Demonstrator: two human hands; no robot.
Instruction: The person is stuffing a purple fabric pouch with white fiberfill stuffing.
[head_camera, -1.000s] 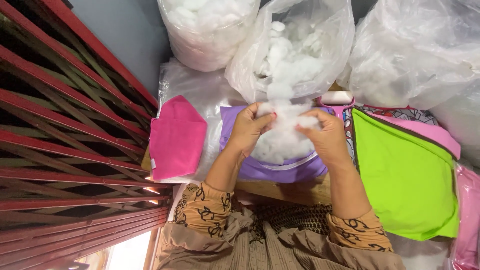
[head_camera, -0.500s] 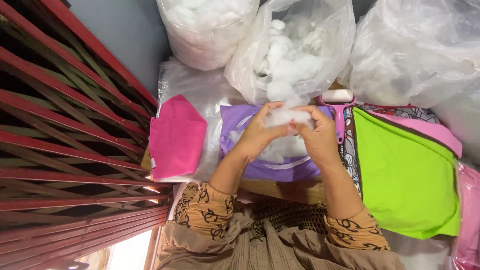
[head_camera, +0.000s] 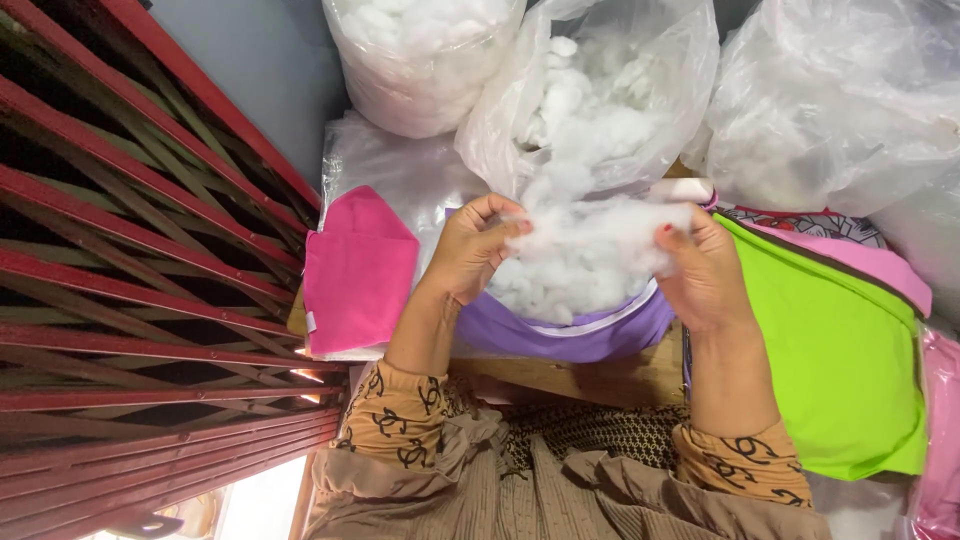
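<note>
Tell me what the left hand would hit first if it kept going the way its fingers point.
The left hand points right, into the white stuffing it already pinches; beyond that, probably the right hand, though depth is unclear.

Stuffing in a cover, cloth either side, bags behind

The fibre clump (head_camera: 590, 240) sits in the open cover (head_camera: 580, 335), between left hand (head_camera: 475, 250) and right hand (head_camera: 705, 270). One folded cloth (head_camera: 358, 270) lies left, another cloth (head_camera: 840, 350) right; three plastic bags (head_camera: 600, 90) stand behind.
</note>
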